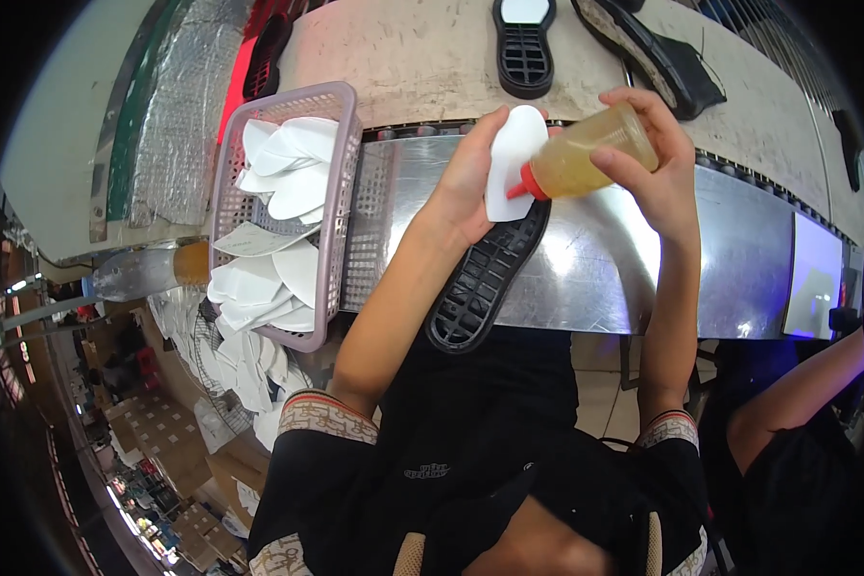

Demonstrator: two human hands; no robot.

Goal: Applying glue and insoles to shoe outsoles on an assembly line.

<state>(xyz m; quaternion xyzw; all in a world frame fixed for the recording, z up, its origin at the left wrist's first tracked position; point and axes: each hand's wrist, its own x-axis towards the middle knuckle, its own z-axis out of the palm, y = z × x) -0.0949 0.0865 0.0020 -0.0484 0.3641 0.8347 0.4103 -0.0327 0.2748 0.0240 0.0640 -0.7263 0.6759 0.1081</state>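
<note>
My left hand (468,182) is closed on a white heel pad (518,154), a flat oval piece held over a black shoe sole (478,285). The sole has an open grid inside and lies across the front edge of the metal bench. My right hand (664,158) grips a squeeze bottle (595,154) of yellowish liquid, tilted to the left. Its red nozzle points down at the pad's lower part; whether the tip touches is hard to tell. The pad and my left hand cover the sole's far end.
A purple-grey basket (348,192) of white pads stands left on the metal bench (605,278). Beyond lies a pale belt (403,58) carrying a sole with a white pad (525,58), another black sole (267,58) and a black shoe (662,62). Someone's arm (787,394) shows at right.
</note>
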